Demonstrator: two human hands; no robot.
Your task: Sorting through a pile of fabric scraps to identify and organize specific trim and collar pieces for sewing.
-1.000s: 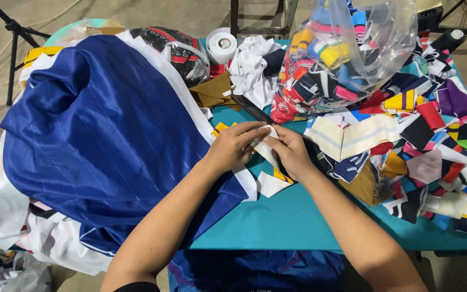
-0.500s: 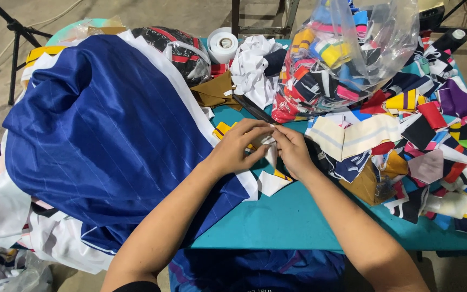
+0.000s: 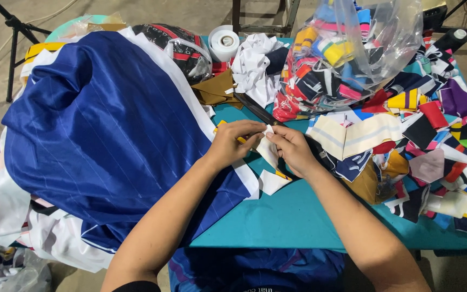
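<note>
head | left hand (image 3: 232, 145), right hand (image 3: 293, 148) fingers apparently pinch white scrap (image 3: 268, 152)

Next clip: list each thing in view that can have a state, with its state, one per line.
left hand: pinching the white fabric piece
right hand: pinching the same piece
white fabric piece: held, folded between both hands
blue garment: spread, rumpled
clear plastic bag: full of scraps
white tape roll: lying flat
</note>
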